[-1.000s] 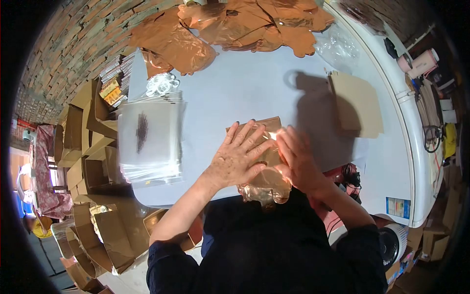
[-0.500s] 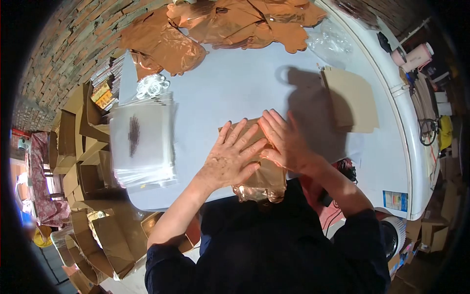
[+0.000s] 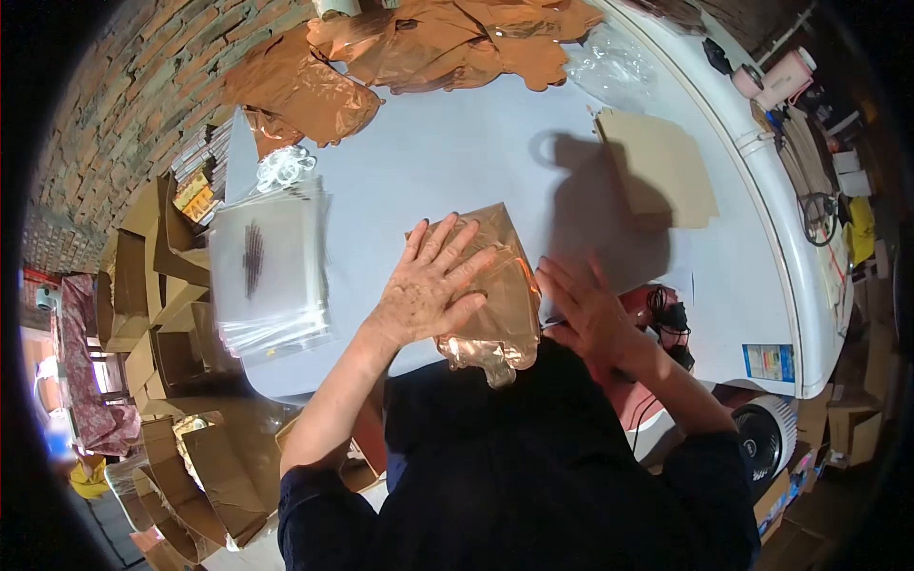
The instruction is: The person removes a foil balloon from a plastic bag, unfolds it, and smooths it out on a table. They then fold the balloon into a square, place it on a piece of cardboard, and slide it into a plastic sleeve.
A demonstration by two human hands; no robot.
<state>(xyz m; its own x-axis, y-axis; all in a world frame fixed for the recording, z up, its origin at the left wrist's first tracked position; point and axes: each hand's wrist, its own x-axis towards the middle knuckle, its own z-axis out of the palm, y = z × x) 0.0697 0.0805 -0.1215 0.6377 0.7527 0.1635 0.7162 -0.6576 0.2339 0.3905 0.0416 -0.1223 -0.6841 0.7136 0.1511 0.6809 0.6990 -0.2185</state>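
Note:
A flat packet in shiny copper-coloured film lies at the near edge of the pale table, its crumpled end towards my body. My left hand rests spread on the packet's left part, palm down. Just right of the packet, my right hand is apart from it, in shadow, with fingers stretched out and nothing seen in them. A stack of clear plastic bags lies to the left, with white rings behind it. Brown card sheets lie at the back right.
Crumpled copper film covers the table's far edge, with clear plastic beside it. Open cardboard boxes stand at the left. A white pipe runs along the right; a fan and black cables are near my right arm.
My right hand has come off the packet and moved right and down, uncovering the packet's right side. My left hand stays on it. The whole view has shifted slightly.

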